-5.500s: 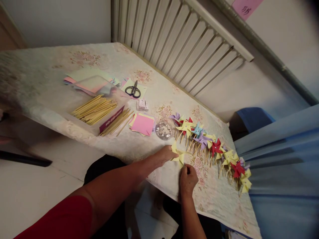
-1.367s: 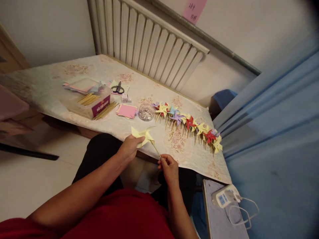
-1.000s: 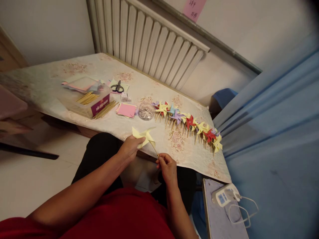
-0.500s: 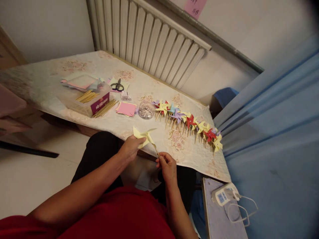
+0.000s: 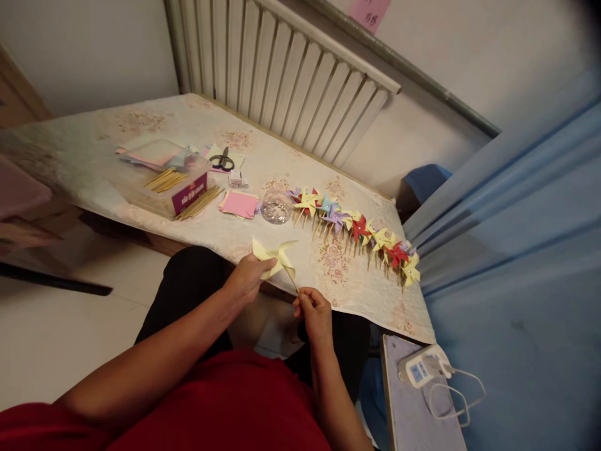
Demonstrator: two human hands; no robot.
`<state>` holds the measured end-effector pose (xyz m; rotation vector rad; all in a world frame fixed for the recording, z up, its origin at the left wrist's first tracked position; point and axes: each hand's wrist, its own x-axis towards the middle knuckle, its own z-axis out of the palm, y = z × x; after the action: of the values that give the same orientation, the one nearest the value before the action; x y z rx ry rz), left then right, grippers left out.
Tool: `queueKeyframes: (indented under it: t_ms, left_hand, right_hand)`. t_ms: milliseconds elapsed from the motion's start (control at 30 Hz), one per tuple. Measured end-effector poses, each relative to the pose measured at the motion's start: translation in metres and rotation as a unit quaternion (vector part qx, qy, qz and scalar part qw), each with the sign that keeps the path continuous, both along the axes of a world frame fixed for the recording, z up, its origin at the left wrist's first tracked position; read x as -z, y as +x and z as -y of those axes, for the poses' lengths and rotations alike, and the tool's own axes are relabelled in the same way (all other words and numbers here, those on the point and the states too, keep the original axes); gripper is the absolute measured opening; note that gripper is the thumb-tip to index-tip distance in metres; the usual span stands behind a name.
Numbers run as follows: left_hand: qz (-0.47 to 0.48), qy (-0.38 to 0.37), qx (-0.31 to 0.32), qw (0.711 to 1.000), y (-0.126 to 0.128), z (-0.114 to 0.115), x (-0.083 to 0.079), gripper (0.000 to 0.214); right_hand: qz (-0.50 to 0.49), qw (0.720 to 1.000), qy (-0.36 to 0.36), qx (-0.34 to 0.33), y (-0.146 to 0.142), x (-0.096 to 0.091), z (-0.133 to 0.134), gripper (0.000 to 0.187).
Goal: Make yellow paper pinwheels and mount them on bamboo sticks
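Observation:
A pale yellow paper pinwheel point(image 5: 280, 257) is held over the table's front edge. My left hand point(image 5: 248, 275) is closed on its paper blades, with the thumb lying across the front. My right hand point(image 5: 313, 307) pinches the thin wooden stick point(image 5: 293, 284) below the blades. Behind the pinwheel stands a round clear dish point(image 5: 277, 207) of small shiny pieces. A row of finished-looking pinwheels point(image 5: 359, 228) in yellow, red, purple and blue lies along the right part of the table. Left of the dish is a stack of pink paper squares point(image 5: 239, 204).
On the flowered tablecloth point(image 5: 300, 156) are a clear box point(image 5: 154, 194) of sticks, loose sticks point(image 5: 200, 203), paper sheets point(image 5: 153, 153), black scissors point(image 5: 222, 160) and a small box point(image 5: 238, 180). A white corded device point(image 5: 422, 366) rests on a side surface at lower right. Blue curtain point(image 5: 516, 263) hangs at right.
The pinwheel's blade nearest my right hand has turned slightly and now shows more of its face. Both hands keep their grips in nearly the same place.

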<state>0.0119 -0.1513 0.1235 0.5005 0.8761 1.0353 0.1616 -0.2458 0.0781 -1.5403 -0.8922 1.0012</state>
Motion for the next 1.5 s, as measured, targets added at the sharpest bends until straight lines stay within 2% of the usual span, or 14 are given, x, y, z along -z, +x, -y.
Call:
queueKeyframes:
  t_ms: [433,733,900,1033,1167,1300,1400,1500]
  left_hand:
    - [0.000,-0.015,0.002,1.000,0.000,0.001,-0.003,0.019]
    - [0.002,-0.003,-0.005,1.000,0.000,0.000,0.000,0.020]
    - [-0.007,-0.005,-0.006,1.000,0.000,-0.001,0.000,0.018]
    - [-0.006,-0.013,-0.003,1.000,0.000,-0.002,0.000,0.019]
    - [-0.009,-0.015,-0.011,1.000,-0.004,-0.005,0.004,0.019]
    - [-0.038,-0.019,-0.006,0.999,-0.007,-0.009,0.012,0.021]
    - [-0.069,-0.011,0.006,0.998,-0.007,-0.009,0.016,0.023]
    - [-0.077,0.016,0.032,0.996,-0.005,-0.008,0.018,0.027]
  right_hand:
    - [0.003,1.000,0.009,-0.003,0.000,-0.002,0.002,0.025]
    - [0.008,1.000,0.008,-0.015,0.002,0.006,0.004,0.023]
    - [0.014,1.000,0.011,-0.016,0.003,0.002,0.005,0.023]
    - [0.032,0.999,0.002,-0.011,0.011,0.000,0.008,0.024]
    - [0.063,0.998,-0.018,-0.026,0.032,-0.001,0.016,0.024]
    - [0.106,0.993,-0.027,-0.038,0.059,-0.012,0.021,0.023]
    - [0.172,0.985,0.004,-0.015,0.076,-0.028,0.015,0.021]
    - [0.260,0.964,0.051,-0.013,0.085,-0.044,0.002,0.019]
